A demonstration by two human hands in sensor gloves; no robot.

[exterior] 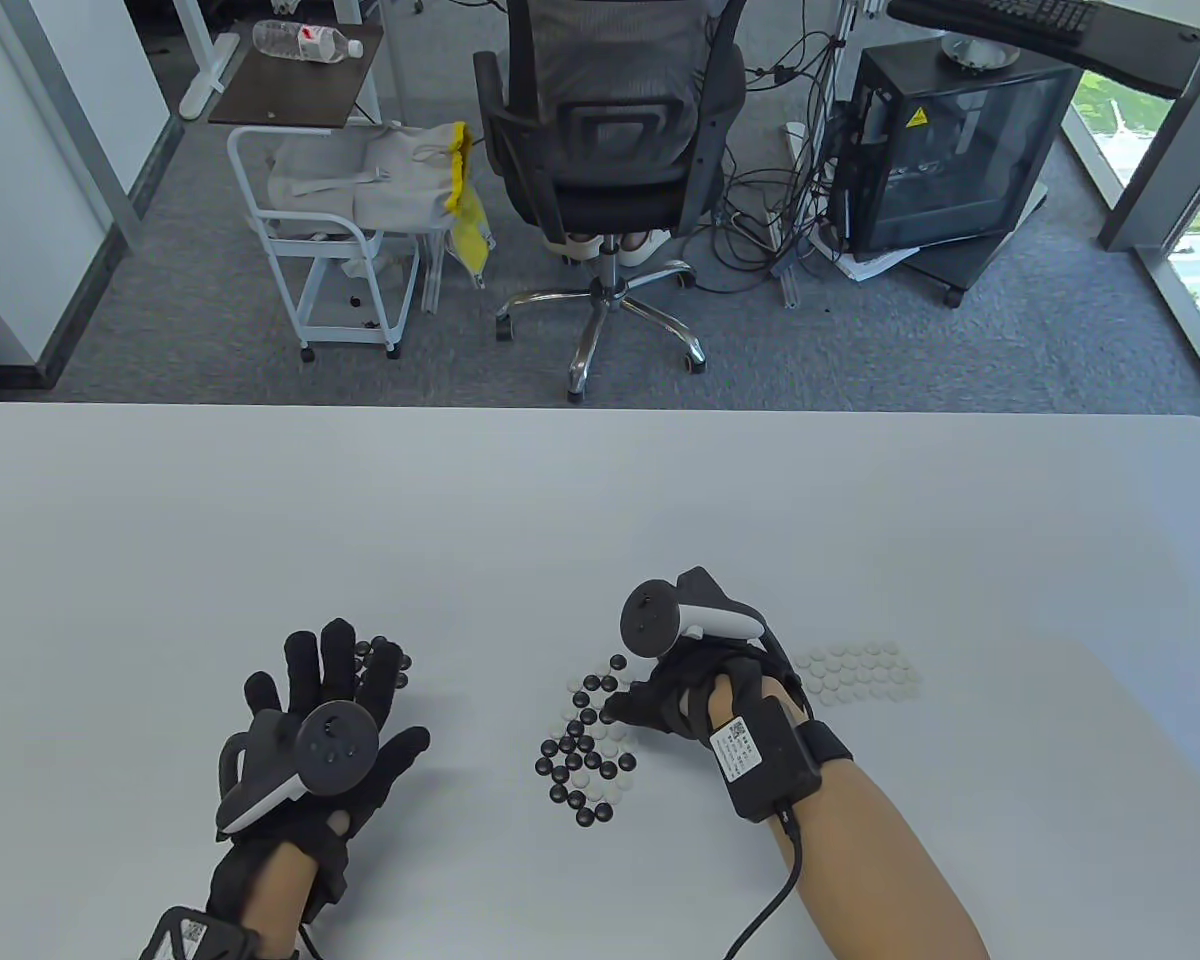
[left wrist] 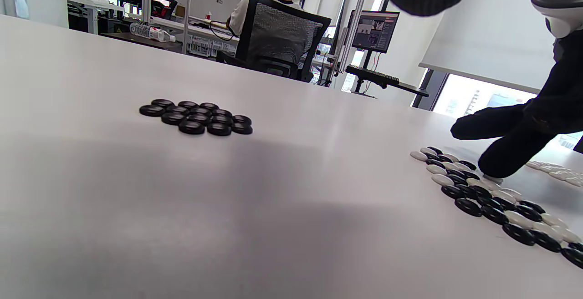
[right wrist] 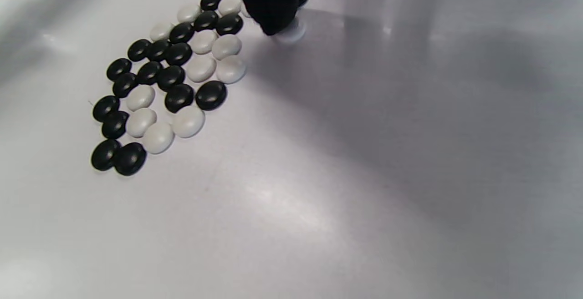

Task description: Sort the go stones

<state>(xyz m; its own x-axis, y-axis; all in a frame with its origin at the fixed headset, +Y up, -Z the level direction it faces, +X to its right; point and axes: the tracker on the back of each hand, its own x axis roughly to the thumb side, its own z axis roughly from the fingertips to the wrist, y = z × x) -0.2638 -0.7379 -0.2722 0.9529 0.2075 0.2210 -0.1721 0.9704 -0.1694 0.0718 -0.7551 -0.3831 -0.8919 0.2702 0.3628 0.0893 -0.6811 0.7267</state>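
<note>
A mixed patch of black and white Go stones (exterior: 585, 748) lies in the middle of the white table (exterior: 600, 500). My right hand (exterior: 628, 706) reaches into its right edge; one gloved fingertip (right wrist: 272, 3) presses down on a white stone (right wrist: 291, 32), and the thumb stays apart from it. My left hand (exterior: 360, 700) lies spread and flat, holding nothing, with its fingers over the near edge of a group of black stones (exterior: 385, 660) (left wrist: 196, 118). A group of white stones (exterior: 860, 675) lies to the right of my right hand.
Beyond the table's far edge stand an office chair (exterior: 610, 150) with a person seated in it, a white trolley (exterior: 330, 240) and a computer case (exterior: 950, 150). The far half of the table is bare white surface.
</note>
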